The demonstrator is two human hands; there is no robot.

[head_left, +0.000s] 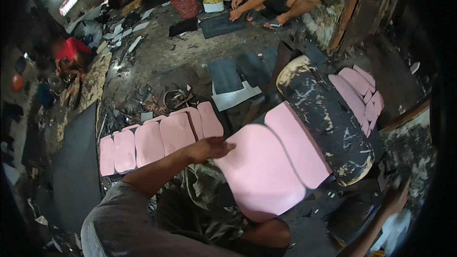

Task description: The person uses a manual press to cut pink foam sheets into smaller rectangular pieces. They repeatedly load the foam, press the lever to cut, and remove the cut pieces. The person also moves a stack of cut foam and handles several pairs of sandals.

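Pinching edge of large pink panel with left hand, probably to steady it between knee and scuffed black roll; can't tell grip of right hand, far right.

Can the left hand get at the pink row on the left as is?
Likely yes: the pink row lies beside the left hand, nothing visible between. It appears to grip the pink sheet, so may need to release first.

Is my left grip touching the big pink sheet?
Touching. The head view shows the left grip closed on the edge of the big pink sheet.
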